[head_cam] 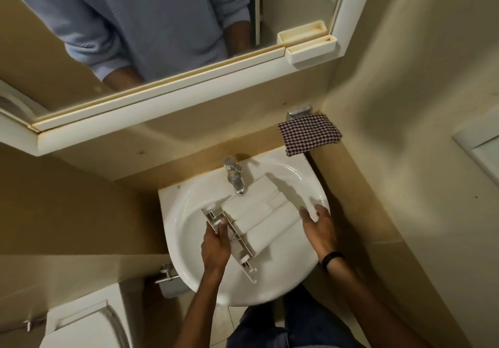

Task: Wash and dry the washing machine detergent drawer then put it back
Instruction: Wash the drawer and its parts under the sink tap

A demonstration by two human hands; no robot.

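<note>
The white detergent drawer (260, 216) lies upside down across the white sink (297, 174), its far end under the chrome tap (234, 176). My left hand (216, 245) grips the drawer's front panel at its near left end, thumb on the panel's edge. At the drawer's right side, my right hand (318, 224) hovers with fingers straight and relaxed, fingertips close to the drawer's far right corner; contact is unclear. No water stream is visible from the tap. A checked cloth (309, 138) lies at the sink's back right corner.
A mirror cabinet (172, 99) overhangs the sink and reflects my torso. Walls close in on the right. A toilet cistern (86, 320) and a wall-mounted paper holder (168, 277) stand at the lower left.
</note>
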